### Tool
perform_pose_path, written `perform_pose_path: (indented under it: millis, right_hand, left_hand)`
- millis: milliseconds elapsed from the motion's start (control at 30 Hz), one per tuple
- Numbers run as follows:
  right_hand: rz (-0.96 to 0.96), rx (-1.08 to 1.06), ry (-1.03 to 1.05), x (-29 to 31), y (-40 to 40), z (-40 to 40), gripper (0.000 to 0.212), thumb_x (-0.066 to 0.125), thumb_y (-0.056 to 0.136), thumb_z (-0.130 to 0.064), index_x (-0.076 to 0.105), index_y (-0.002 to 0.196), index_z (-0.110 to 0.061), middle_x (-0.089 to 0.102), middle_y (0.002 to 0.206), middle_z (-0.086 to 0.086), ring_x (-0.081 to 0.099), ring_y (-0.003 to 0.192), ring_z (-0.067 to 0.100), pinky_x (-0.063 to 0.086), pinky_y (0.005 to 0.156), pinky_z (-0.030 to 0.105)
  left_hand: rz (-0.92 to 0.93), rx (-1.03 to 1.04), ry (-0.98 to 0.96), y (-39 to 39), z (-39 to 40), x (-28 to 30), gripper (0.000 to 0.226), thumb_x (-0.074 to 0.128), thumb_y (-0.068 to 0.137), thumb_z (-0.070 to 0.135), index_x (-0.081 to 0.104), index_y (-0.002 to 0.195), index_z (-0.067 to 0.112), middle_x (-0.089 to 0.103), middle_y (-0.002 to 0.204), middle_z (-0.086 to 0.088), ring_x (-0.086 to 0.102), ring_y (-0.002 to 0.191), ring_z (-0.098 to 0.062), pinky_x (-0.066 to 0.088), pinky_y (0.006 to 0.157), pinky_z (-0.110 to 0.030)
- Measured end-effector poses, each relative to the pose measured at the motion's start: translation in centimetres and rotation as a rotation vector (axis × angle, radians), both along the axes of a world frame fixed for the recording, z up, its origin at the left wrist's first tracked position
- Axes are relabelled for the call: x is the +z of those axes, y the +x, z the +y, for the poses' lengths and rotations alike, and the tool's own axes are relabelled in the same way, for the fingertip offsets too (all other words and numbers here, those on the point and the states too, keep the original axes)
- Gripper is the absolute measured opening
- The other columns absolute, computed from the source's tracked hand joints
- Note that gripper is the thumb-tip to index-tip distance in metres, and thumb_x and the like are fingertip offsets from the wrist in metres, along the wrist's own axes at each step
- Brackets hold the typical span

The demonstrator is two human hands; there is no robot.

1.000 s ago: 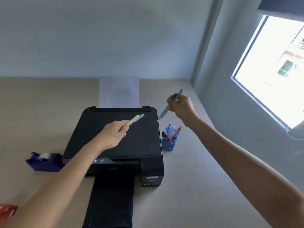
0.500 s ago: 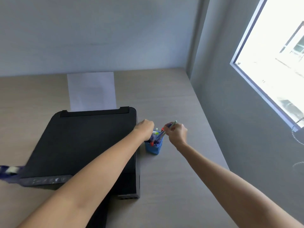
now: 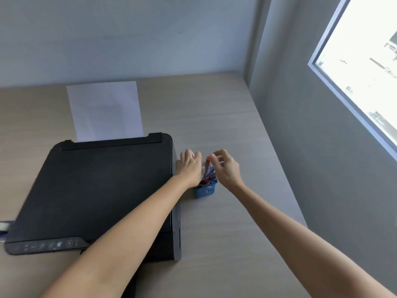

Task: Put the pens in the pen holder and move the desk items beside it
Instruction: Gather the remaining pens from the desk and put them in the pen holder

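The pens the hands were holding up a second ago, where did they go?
Both hands came down to the blue pen holder. The left hand no longer shows its yellow pen; the right hand has let go of the grey one, fingers loose by a red-capped pen. Both seem to be in the holder now. The printer, the paper and the holder stayed put.
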State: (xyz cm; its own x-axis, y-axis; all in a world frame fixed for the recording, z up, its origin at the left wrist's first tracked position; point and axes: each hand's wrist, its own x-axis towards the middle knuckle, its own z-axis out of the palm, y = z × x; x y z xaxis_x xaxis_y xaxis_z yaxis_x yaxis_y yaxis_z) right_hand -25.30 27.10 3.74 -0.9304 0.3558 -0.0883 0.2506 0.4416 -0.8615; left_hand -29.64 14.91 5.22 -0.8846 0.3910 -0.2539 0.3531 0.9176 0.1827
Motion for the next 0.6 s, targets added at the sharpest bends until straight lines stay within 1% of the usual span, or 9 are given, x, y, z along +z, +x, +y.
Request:
perform_pose_path:
  millis: [67, 167, 233, 267, 300, 367, 433, 500, 600]
  right_hand:
    - [-0.003, 0.024, 0.035, -0.8, -0.1, 0.0, 0.026, 0.044, 0.099, -0.025, 0.065, 0.101, -0.010, 0.064, 0.087, 0.002, 0.059, 0.092, 0.025, 0.044, 0.078, 0.032]
    - [-0.112, 0.097, 0.090, -2.3, -0.1, -0.4, 0.029, 0.040, 0.098, -0.017, 0.067, 0.099, -0.007, 0.069, 0.091, 0.010, 0.059, 0.099, 0.030, 0.044, 0.080, 0.033]
    - [-0.144, 0.089, 0.089, -2.5, 0.2, -0.6, 0.031, 0.039, 0.099, -0.021, 0.067, 0.106, -0.010, 0.072, 0.102, 0.014, 0.059, 0.107, 0.031, 0.045, 0.088, 0.036]
    - [-0.151, 0.065, 0.056, -2.4, 0.4, -0.5, 0.034, 0.036, 0.101, -0.026, 0.065, 0.113, -0.013, 0.070, 0.109, 0.013, 0.058, 0.110, 0.029, 0.045, 0.093, 0.037]
    - [-0.170, 0.030, -0.017, -2.1, 0.7, -0.4, 0.039, 0.033, 0.102, -0.033, 0.062, 0.119, -0.014, 0.068, 0.116, 0.013, 0.057, 0.113, 0.028, 0.045, 0.098, 0.039]
    - [-0.260, -0.044, -0.279, -2.2, 1.1, -0.3, 0.056, 0.024, 0.099, -0.050, 0.057, 0.124, -0.011, 0.062, 0.124, 0.015, 0.056, 0.115, 0.030, 0.044, 0.102, 0.046]
    - [-0.366, -0.076, -0.533, -2.7, 1.3, -0.4, 0.072, 0.017, 0.095, -0.061, 0.053, 0.131, -0.010, 0.059, 0.128, 0.017, 0.055, 0.117, 0.030, 0.046, 0.098, 0.045]
    - [-0.382, -0.076, -0.668, -2.6, 1.3, -0.8, 0.078, 0.014, 0.095, -0.062, 0.057, 0.127, -0.005, 0.063, 0.120, 0.016, 0.059, 0.108, 0.027, 0.045, 0.094, 0.044]
    - [-0.354, -0.063, -0.742, -2.2, 0.8, -1.3, 0.068, 0.014, 0.099, -0.054, 0.062, 0.104, -0.007, 0.067, 0.098, 0.011, 0.062, 0.084, 0.019, 0.045, 0.095, 0.042]
  left_hand:
    - [-0.026, 0.084, 0.079, 0.2, -0.2, -0.8, 0.035, 0.049, 0.095, 0.028, 0.040, 0.126, 0.012, 0.038, 0.129, -0.014, 0.039, 0.120, -0.032, 0.041, 0.097, -0.042]
    - [-0.220, 0.149, 0.130, 0.8, -0.4, -2.2, 0.052, 0.050, 0.096, 0.026, 0.025, 0.140, 0.012, 0.031, 0.139, -0.020, 0.038, 0.127, -0.037, 0.040, 0.105, -0.049]
    - [-0.295, 0.253, 0.206, 1.0, -0.2, -2.5, 0.068, 0.057, 0.093, 0.021, 0.015, 0.146, 0.013, 0.028, 0.143, -0.023, 0.042, 0.127, -0.041, 0.041, 0.105, -0.048]
    - [-0.317, 0.342, 0.277, 1.1, 0.0, -2.1, 0.070, 0.054, 0.095, 0.024, 0.011, 0.148, 0.012, 0.028, 0.145, -0.025, 0.044, 0.127, -0.042, 0.041, 0.106, -0.047]
    - [-0.346, 0.469, 0.378, 1.1, 0.2, -1.8, 0.067, 0.046, 0.098, 0.030, 0.008, 0.150, 0.011, 0.028, 0.147, -0.026, 0.044, 0.128, -0.042, 0.040, 0.106, -0.047]
    - [-0.534, 0.803, 0.582, 1.1, 0.8, -0.8, 0.068, 0.026, 0.099, 0.049, 0.007, 0.153, 0.013, 0.030, 0.152, -0.024, 0.038, 0.136, -0.040, 0.034, 0.108, -0.051]
    - [-0.789, 1.038, 0.780, 0.8, 1.1, -0.3, 0.077, 0.014, 0.093, 0.065, 0.019, 0.152, 0.015, 0.037, 0.152, -0.020, 0.036, 0.139, -0.041, 0.030, 0.109, -0.063]
    - [-0.892, 1.134, 0.932, 0.4, 1.0, -0.2, 0.084, 0.010, 0.088, 0.071, 0.031, 0.147, 0.015, 0.048, 0.143, -0.021, 0.045, 0.133, -0.042, 0.031, 0.107, -0.068]
    - [-0.877, 1.164, 1.007, -0.3, 0.7, -0.7, 0.085, 0.012, 0.087, 0.073, 0.037, 0.144, 0.015, 0.056, 0.136, -0.021, 0.052, 0.128, -0.041, 0.030, 0.109, -0.066]
